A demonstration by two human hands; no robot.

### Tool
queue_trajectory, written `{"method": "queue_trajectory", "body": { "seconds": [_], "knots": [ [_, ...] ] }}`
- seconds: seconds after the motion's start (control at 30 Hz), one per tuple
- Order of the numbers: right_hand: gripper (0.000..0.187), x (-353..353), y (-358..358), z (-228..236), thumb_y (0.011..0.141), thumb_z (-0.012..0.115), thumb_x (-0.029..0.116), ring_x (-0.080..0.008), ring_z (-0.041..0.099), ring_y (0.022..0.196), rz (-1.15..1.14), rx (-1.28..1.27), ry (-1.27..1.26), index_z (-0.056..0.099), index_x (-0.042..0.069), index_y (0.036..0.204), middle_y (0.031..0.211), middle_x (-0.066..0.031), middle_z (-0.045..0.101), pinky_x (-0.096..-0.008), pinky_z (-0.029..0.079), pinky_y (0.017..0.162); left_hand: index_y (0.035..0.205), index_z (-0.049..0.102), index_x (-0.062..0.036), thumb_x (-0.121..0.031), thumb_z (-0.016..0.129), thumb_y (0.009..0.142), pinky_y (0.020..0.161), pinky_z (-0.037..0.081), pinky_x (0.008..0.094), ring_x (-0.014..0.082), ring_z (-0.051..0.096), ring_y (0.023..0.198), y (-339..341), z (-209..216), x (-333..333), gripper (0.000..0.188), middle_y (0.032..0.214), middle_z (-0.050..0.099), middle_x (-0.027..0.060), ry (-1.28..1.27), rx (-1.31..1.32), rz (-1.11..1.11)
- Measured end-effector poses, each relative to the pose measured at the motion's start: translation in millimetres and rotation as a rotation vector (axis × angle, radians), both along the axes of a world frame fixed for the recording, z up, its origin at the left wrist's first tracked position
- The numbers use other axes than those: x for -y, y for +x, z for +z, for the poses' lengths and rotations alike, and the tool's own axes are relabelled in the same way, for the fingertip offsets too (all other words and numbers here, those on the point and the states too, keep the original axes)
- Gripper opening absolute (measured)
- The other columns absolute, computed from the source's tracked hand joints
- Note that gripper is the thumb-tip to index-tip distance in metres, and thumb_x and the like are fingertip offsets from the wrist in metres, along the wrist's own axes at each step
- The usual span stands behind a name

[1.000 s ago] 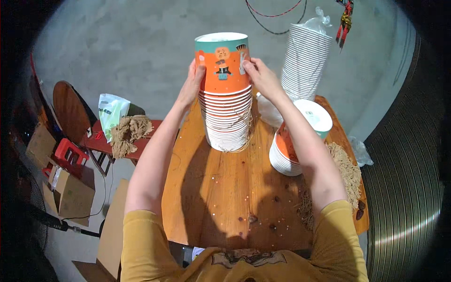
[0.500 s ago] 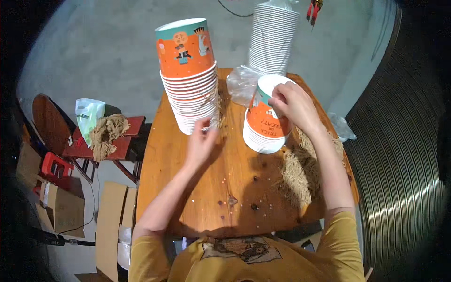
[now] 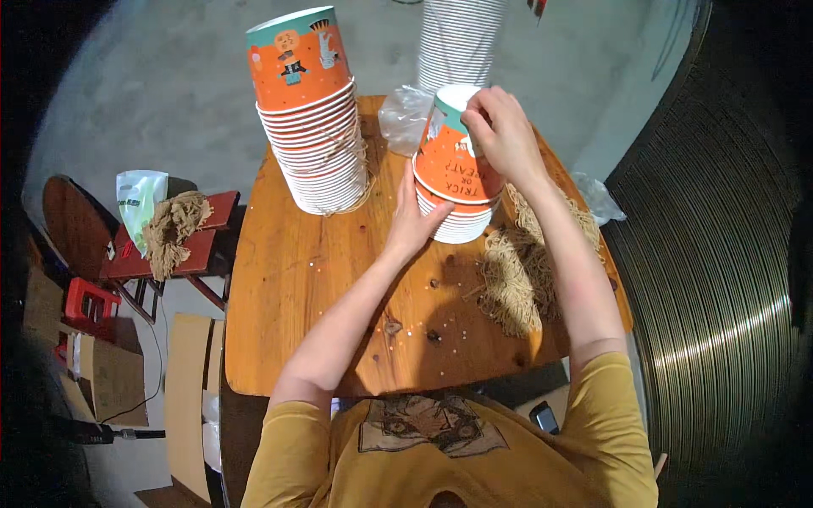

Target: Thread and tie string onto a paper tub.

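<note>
A short stack of orange paper buckets with teal bands and white rims stands rim-down on the wooden table. My left hand grips its lower left side, thumb across the front near the rims. Over the top right of the upper bucket is my right hand, its fingers bent in a pinch beside the base edge; what they hold, if anything, is hidden. Just right of the stack lie bundles of tan string.
A taller stack of orange buckets, strands hanging on it, stands at left. Behind are a clear plastic bag and a tall white stack. Left of the wooden table, a red bench holds more string. Ribbed metal sheeting curves along the right.
My left hand has moved from beside the tall stack to grip the short stack. My right hand stays at the top bucket. The whole view has shifted, so the table sits higher and further left.
</note>
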State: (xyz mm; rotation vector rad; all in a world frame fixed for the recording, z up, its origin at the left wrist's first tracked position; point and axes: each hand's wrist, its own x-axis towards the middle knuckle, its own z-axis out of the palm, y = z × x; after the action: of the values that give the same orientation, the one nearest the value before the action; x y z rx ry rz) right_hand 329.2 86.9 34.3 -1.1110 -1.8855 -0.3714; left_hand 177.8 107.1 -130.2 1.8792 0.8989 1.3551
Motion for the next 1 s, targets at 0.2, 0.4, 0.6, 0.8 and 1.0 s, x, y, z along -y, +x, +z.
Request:
{"method": "queue_trajectory", "body": {
  "seconds": [0.2, 0.4, 0.6, 0.8, 1.0],
  "knots": [
    [0.012, 5.0, 9.1, 32.7, 0.086, 0.058, 0.012, -0.0263, 0.053, 0.075, -0.034, 0.073, 0.36, 0.055, 0.001, 0.083, 0.078, -0.0109, 0.056, -0.0358, 0.043, 0.072, 0.143, 0.021, -0.0028, -0.038, 0.066, 0.082, 0.111, 0.025, 0.0405, 0.0329, 0.025, 0.136, -0.5, -1.5, 3.3, 0.084, 0.145, 0.023, 0.0211, 0.022, -0.119, 0.076],
    [0.009, 91.6, -4.0, 59.8, 0.091, 0.058, 0.012, -0.0088, 0.052, 0.077, 0.117, -0.219, 0.475, 0.058, 0.003, 0.093, 0.086, -0.0017, 0.056, -0.0223, 0.043, 0.071, 0.139, 0.029, -0.0011, -0.032, 0.053, 0.094, 0.105, 0.029, 0.0338, 0.0223, 0.035, 0.127, -14.4, 107.0, 58.1, 0.06, 0.136, 0.037, 0.0158, 0.275, 0.324, -0.157],
    [0.013, 148.8, -13.9, 2.9, 0.094, 0.056, 0.016, -0.0077, 0.048, 0.077, 0.229, -0.608, 0.211, 0.055, 0.003, 0.092, 0.084, 0.0001, 0.054, -0.0231, 0.041, 0.07, 0.127, 0.043, -0.0039, -0.013, 0.051, 0.095, 0.096, 0.037, 0.0303, 0.0133, 0.051, 0.108, -38.1, 142.7, 113.7, 0.034, 0.116, 0.056, 0.0056, 0.126, 0.796, -0.435],
    [0.016, 124.1, 43.7, -101.9, 0.083, 0.062, 0.016, -0.0273, 0.055, 0.085, -0.098, -0.005, -0.266, 0.064, 0.005, 0.094, 0.086, -0.0104, 0.06, -0.0356, 0.045, 0.078, 0.113, 0.053, 0.0003, -0.007, 0.051, 0.093, 0.082, 0.043, 0.028, 0.0153, 0.053, 0.091, -105.1, 112.4, 150.1, 0.021, 0.099, 0.059, 0.0078, 0.242, 0.04, 0.143],
    [0.028, 101.0, 50.1, -148.5, 0.08, 0.063, 0.031, -0.0267, 0.049, 0.1, -0.267, 0.289, -0.561, 0.064, 0.009, 0.099, 0.1, -0.01, 0.056, -0.0385, 0.041, 0.09, 0.105, 0.057, -0.0037, 0.003, 0.057, 0.076, 0.089, 0.035, 0.0397, 0.0289, 0.051, 0.087, -115.1, 86.1, 148.9, 0.03, 0.088, 0.056, 0.0099, 0.5, -0.565, 0.259]
  ]
}}
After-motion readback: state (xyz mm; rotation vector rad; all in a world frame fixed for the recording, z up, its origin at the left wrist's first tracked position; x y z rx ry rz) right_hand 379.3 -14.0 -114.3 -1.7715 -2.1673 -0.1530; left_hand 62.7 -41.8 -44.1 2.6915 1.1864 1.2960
